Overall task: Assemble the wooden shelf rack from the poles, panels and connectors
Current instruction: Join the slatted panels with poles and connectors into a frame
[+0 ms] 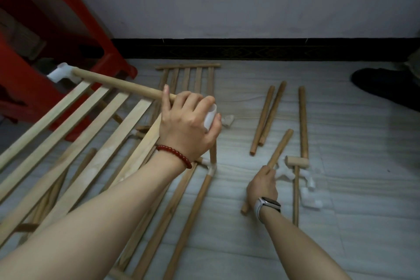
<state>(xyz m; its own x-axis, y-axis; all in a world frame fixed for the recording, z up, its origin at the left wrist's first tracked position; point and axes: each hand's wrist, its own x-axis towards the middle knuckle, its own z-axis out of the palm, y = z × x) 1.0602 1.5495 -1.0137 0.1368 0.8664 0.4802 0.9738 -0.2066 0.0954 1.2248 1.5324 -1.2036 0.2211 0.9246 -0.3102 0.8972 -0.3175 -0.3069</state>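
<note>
My left hand (188,120) grips a white plastic connector (210,118) at the near end of a round pole (118,84). That pole runs up-left to another white connector (62,73) on the raised slatted shelf panel (75,134). Below my left hand a short upright pole meets a white joint (211,167) on a lower frame lying on the floor. My right hand (262,185) grips a loose wooden pole (278,152) that lies slanted on the floor. My left wrist wears a red bead bracelet, my right wrist a watch.
Three loose poles (270,116) lie on the floor at centre right. A small wooden mallet (296,163) and several white connectors (310,191) lie right of my right hand. A second slatted panel (188,77) lies near the wall. A red plastic stool (45,52) stands at the left.
</note>
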